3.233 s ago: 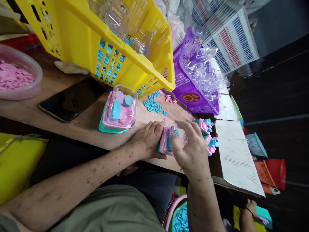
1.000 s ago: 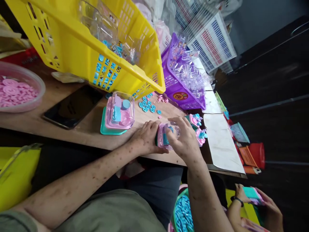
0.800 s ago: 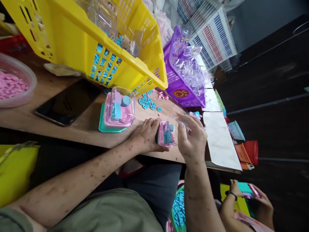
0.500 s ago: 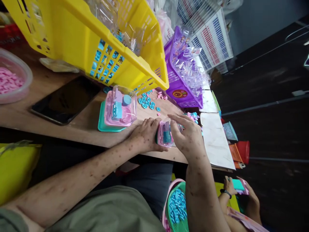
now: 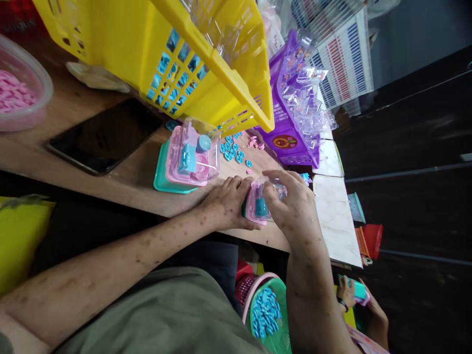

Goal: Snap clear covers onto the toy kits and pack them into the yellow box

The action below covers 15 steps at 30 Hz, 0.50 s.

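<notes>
My left hand (image 5: 232, 204) is wrapped round the side of a small toy box (image 5: 254, 209) with a pink top, a teal bottom and a blue piece inside. Over its far side curves my right hand (image 5: 295, 206), thumb and fingers around a clear plastic cover (image 5: 282, 191); part of the cover is hidden behind the fingers. To the left of my hands stands a similar toy box (image 5: 176, 164) on a teal base, its pink tray holding blue, lilac and pink pieces under a clear cover. Small blue wheel-like pieces (image 5: 232, 150) lie scattered beyond.
A yellow basket (image 5: 121, 54) and a purple basket (image 5: 280, 118) of clear plastic parts stand behind. At left are a phone (image 5: 106, 135) and a tub (image 5: 46, 83) of pink pieces. Below is a green basket (image 5: 282, 314) of blue pieces. A co-worker's hands (image 5: 346, 292) hold another box.
The view has shifted, with the table's left part rising. My hands keep their places at the toy box, my right fingers still over the clear cover. The co-worker's box has tilted.
</notes>
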Each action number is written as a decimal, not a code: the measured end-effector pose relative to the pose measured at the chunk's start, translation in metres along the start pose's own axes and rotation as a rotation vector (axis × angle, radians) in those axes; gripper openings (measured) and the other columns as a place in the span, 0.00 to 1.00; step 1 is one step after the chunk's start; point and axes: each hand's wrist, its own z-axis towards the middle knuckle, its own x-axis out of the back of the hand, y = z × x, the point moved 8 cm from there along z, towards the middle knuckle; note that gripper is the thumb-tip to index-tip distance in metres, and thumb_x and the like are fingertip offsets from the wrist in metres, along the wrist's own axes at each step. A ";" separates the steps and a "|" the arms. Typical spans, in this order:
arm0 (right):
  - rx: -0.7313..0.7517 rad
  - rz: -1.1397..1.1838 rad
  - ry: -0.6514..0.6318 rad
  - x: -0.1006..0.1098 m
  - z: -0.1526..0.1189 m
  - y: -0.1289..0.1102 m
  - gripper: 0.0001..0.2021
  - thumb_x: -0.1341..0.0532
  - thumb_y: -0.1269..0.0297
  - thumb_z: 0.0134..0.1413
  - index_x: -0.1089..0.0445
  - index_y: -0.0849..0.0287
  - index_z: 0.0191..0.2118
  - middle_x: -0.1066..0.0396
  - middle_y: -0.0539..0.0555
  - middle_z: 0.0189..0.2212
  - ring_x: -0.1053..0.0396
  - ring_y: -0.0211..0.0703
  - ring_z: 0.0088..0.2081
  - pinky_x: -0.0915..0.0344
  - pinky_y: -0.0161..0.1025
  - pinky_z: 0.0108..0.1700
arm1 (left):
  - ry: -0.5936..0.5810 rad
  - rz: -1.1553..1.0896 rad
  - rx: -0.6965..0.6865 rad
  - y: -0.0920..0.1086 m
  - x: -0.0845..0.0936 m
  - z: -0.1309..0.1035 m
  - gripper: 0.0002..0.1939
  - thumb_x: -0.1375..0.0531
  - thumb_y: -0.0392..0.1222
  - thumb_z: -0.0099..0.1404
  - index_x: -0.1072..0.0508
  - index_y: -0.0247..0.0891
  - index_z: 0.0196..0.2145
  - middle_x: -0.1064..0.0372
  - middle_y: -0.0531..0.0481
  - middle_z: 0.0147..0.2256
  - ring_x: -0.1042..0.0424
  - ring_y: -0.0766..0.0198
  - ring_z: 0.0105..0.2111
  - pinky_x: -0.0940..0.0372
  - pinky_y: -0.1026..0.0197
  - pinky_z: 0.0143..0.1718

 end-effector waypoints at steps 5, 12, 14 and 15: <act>-0.007 0.016 0.058 -0.004 -0.004 0.006 0.14 0.39 0.60 0.66 0.15 0.54 0.49 0.15 0.60 0.48 0.18 0.59 0.52 0.22 0.58 0.59 | 0.033 -0.018 -0.022 -0.006 -0.003 0.001 0.59 0.17 0.61 0.56 0.43 0.43 0.73 0.33 0.34 0.67 0.31 0.34 0.67 0.31 0.34 0.68; 0.015 0.033 0.010 -0.002 -0.005 0.008 0.15 0.37 0.60 0.68 0.14 0.52 0.52 0.16 0.59 0.50 0.18 0.57 0.52 0.21 0.57 0.60 | 0.063 -0.036 -0.089 -0.007 -0.003 0.003 0.61 0.17 0.65 0.55 0.42 0.43 0.74 0.34 0.34 0.70 0.32 0.33 0.71 0.36 0.33 0.74; 0.038 0.053 -0.048 -0.003 -0.001 0.010 0.16 0.36 0.59 0.68 0.13 0.52 0.54 0.16 0.59 0.51 0.18 0.56 0.51 0.20 0.56 0.60 | 0.059 -0.034 -0.076 -0.007 -0.002 0.003 0.62 0.17 0.65 0.54 0.41 0.42 0.74 0.34 0.34 0.70 0.32 0.33 0.71 0.36 0.34 0.73; 0.045 0.061 -0.069 -0.003 0.001 0.011 0.17 0.36 0.59 0.67 0.13 0.52 0.54 0.16 0.59 0.51 0.18 0.56 0.50 0.20 0.56 0.59 | 0.058 -0.036 -0.074 -0.007 -0.002 0.003 0.62 0.17 0.65 0.53 0.41 0.42 0.74 0.34 0.34 0.70 0.32 0.33 0.71 0.36 0.34 0.73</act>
